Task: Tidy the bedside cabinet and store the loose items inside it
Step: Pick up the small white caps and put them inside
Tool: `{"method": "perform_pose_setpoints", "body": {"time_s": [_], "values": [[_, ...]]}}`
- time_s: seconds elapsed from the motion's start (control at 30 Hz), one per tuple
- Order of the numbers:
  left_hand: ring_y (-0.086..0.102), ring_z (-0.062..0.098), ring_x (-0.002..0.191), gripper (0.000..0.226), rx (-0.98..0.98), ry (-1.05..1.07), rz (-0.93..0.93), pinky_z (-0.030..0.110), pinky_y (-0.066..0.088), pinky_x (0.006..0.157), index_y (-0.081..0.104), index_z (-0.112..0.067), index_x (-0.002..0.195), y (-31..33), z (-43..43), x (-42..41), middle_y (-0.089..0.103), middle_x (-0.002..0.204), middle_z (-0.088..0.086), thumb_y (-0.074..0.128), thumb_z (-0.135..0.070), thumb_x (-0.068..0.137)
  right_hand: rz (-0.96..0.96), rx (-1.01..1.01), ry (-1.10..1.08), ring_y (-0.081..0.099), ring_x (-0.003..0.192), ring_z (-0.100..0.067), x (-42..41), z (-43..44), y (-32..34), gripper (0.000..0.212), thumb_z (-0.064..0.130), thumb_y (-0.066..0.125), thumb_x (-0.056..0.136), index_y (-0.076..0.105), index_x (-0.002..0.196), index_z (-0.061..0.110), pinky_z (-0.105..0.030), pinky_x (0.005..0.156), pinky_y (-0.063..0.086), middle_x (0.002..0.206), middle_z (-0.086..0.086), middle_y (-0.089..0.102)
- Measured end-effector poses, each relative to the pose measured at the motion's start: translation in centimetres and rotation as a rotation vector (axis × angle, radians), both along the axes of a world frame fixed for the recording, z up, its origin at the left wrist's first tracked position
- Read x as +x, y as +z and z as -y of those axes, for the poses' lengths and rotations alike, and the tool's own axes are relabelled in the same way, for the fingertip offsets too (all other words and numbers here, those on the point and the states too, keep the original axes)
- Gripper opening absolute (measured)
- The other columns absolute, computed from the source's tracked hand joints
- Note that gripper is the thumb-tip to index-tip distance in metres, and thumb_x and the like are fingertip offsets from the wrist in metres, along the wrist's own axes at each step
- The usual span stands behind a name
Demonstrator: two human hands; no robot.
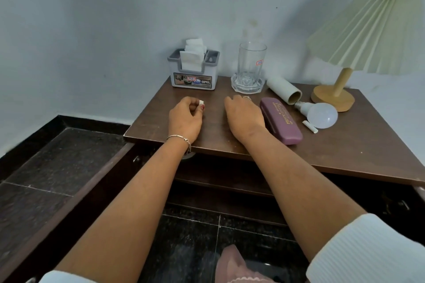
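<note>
Fingers [192,101] of the left hand [184,119] pinch a small white piece [201,102] against the thumb, just above the counter [158,126] and in front of the tissue holder [193,73]. The right hand [245,114] rests on the counter with its fingers curled under and their tips hidden, so I cannot tell whether they grasp anything. Just beside it lies a purple case [280,120]. Past that are a bulb [322,115], a cardboard tube [284,89], a glass [250,62] on a coaster [236,87], and a lamp [333,99]. Below, the cabinet door [76,190] stands open.
</note>
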State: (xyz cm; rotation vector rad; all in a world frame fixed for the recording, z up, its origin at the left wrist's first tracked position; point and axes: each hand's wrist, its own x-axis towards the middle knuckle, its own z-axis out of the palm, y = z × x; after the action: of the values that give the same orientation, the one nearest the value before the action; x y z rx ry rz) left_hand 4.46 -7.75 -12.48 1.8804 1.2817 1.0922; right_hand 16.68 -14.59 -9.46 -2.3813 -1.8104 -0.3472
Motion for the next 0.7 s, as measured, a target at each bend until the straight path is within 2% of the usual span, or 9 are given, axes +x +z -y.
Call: {"method": "perform_pose_setpoints", "body": {"time_s": [0.1,0.2,0.27,0.33,0.43,0.57,0.7], "values": [[0.063,0.007,0.085,0.014,-0.021,-0.014,0.015,0.013,0.043,0.075,0.066,-0.019,0.102,0.2,-0.2,-0.1,0.069,0.093,-0.005,0.061,-0.023,0.090,-0.028,0.030,0.029,0.053,0.112,-0.034,-0.5,0.7,0.3,0.025,-0.001,0.043,0.093,0.051,0.115,0.007,-0.041,0.081,0.047,0.117,-0.014,0.056],[0.065,0.009,0.093,0.017,-0.081,-0.041,0.072,0.023,0.050,0.087,0.066,-0.019,0.106,0.4,-0.4,-0.4,0.071,0.099,-0.002,0.062,-0.022,0.089,-0.184,0.116,-0.004,0.054,0.108,-0.034,-0.9,2.2,0.0,0.027,-0.001,0.047,0.089,0.052,0.113,0.009,-0.041,0.081,0.046,0.116,-0.013,0.056],[0.065,0.008,0.092,0.018,-0.136,-0.083,0.129,0.022,0.050,0.087,0.065,-0.015,0.108,0.8,-0.1,-0.6,0.071,0.101,0.000,0.062,-0.019,0.090,-0.302,0.236,-0.012,0.057,0.102,-0.033,-1.6,3.8,-0.6,0.027,0.001,0.050,0.087,0.056,0.111,0.011,-0.041,0.080,0.047,0.112,-0.011,0.058],[0.065,0.003,0.084,0.022,-0.213,-0.179,0.194,0.019,0.052,0.082,0.064,-0.009,0.112,1.4,0.7,-1.0,0.071,0.099,0.003,0.061,-0.015,0.091,-0.396,0.361,-0.002,0.059,0.096,-0.029,-2.5,5.8,-1.6,0.025,0.006,0.053,0.086,0.059,0.109,0.013,-0.041,0.080,0.050,0.107,-0.007,0.060],[0.065,-0.001,0.066,0.024,-0.414,-0.410,0.254,0.010,0.052,0.063,0.062,-0.004,0.114,2.4,3.0,-2.1,0.070,0.094,0.005,0.059,-0.013,0.092,-0.435,0.516,0.012,0.061,0.092,-0.023,-3.6,9.3,-3.2,0.023,0.009,0.057,0.086,0.063,0.107,0.015,-0.036,0.079,0.051,0.102,-0.002,0.063],[0.068,0.005,0.072,0.022,-0.560,-0.639,0.194,0.011,0.053,0.063,0.065,-0.005,0.111,2.9,6.7,-3.5,0.073,0.095,0.006,0.060,-0.013,0.090,-0.458,0.622,0.067,0.061,0.095,-0.013,-3.9,13.7,-5.3,0.027,0.006,0.060,0.085,0.066,0.110,0.013,-0.025,0.082,0.050,0.105,0.002,0.065],[0.068,0.009,0.082,0.025,-0.680,-0.789,0.124,0.014,0.055,0.070,0.065,-0.006,0.113,1.7,9.6,-3.6,0.073,0.101,0.007,0.060,-0.009,0.089,-0.547,0.581,-0.013,0.063,0.092,-0.011,-3.8,17.1,-7.7,0.025,0.007,0.061,0.085,0.066,0.109,0.014,-0.032,0.081,0.055,0.104,0.004,0.066]]}}
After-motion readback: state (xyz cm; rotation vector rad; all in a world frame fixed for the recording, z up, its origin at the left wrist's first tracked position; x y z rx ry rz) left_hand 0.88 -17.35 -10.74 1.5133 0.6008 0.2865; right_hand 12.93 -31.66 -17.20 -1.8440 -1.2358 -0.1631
